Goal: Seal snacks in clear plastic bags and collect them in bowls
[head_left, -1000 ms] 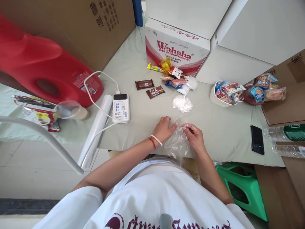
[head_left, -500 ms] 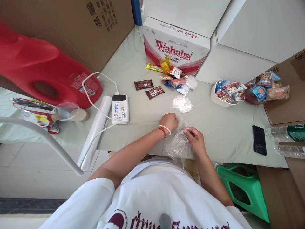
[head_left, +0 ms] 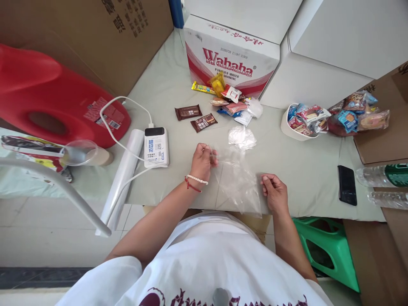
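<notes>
A clear plastic bag (head_left: 238, 182) is stretched flat over the near edge of the table (head_left: 306, 170). My left hand (head_left: 202, 160) pinches its upper left corner. My right hand (head_left: 274, 192) pinches its right edge near the table's front. Just beyond the bag lies a crumpled clear bag (head_left: 241, 137). Two brown chocolate bars (head_left: 195, 117) lie farther back, in front of a small pile of wrapped snacks (head_left: 229, 98).
A Wahaha carton (head_left: 232, 59) stands at the back. A white bowl of snacks (head_left: 299, 121) and a snack bag (head_left: 357, 112) sit right, a black phone (head_left: 347, 185) and bottles (head_left: 382, 176) farther right. A power bank (head_left: 156, 146), plastic roll (head_left: 123, 174) and red container (head_left: 51, 102) lie left.
My hands have moved apart, the left hand up and left, the right hand to the right, and the bunched bag between them is now pulled out flat.
</notes>
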Action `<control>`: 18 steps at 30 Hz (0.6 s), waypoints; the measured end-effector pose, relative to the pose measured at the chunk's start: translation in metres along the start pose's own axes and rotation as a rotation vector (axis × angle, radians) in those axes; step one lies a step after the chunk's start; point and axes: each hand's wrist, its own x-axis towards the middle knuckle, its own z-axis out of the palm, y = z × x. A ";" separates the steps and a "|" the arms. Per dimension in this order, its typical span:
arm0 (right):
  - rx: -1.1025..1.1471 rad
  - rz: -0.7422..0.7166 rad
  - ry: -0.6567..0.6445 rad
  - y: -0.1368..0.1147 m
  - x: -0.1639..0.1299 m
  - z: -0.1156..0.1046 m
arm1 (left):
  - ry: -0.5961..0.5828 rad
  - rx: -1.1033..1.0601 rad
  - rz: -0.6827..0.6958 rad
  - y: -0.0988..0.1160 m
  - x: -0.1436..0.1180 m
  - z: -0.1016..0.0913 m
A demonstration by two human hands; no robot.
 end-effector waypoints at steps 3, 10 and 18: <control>-0.128 -0.126 -0.038 -0.010 0.017 -0.008 | -0.030 0.043 0.020 0.013 -0.008 0.004; -0.218 -0.449 -0.662 -0.071 0.086 0.023 | -0.533 0.014 0.036 0.063 -0.071 0.010; 0.160 -0.133 -1.156 -0.046 0.078 0.067 | -0.471 -0.307 -0.098 0.072 -0.058 -0.029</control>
